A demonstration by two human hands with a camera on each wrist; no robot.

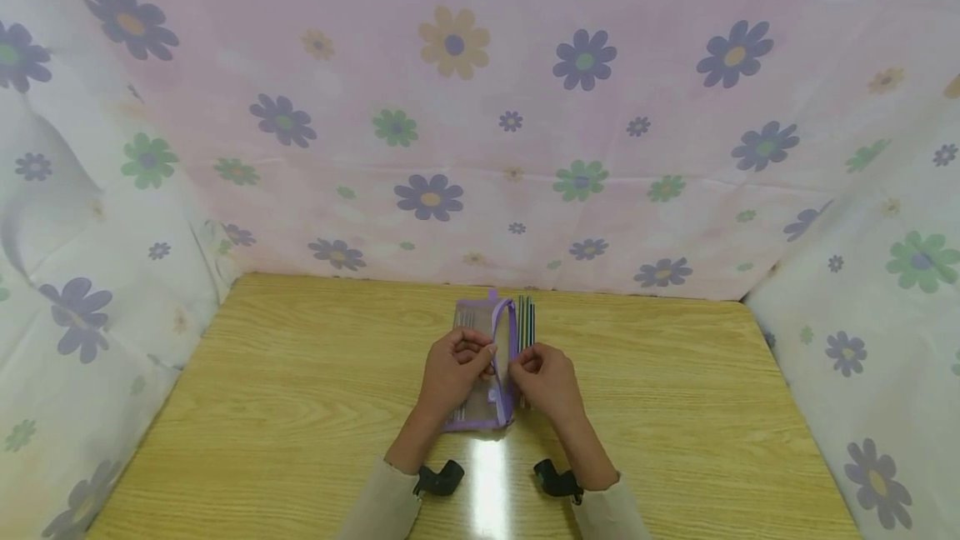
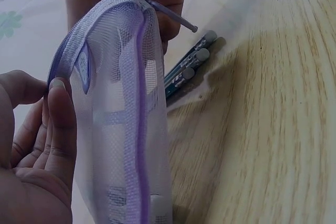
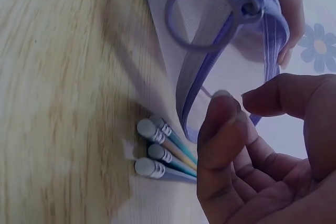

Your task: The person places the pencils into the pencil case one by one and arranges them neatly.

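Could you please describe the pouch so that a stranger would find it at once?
Find the wooden table below the flowered cloth. Near its middle, the person's left hand pinches the edge of a see-through mesh pouch. Its purple border and gaping zip opening set it apart from the thin pencils beside it.

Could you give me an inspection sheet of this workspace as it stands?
Surface: wood-grain table, with a bright reflection between the forearms.
Job's things: purple-trimmed mesh pouch, its zipped edge gaping; pencils lie along its right side.
Clutter: nothing seen.
Hands: left hand pinches the pouch's edge; right hand is at the opening, contact unclear.
Cables: nothing seen.
Surroundings: floral cloth behind and at both sides.
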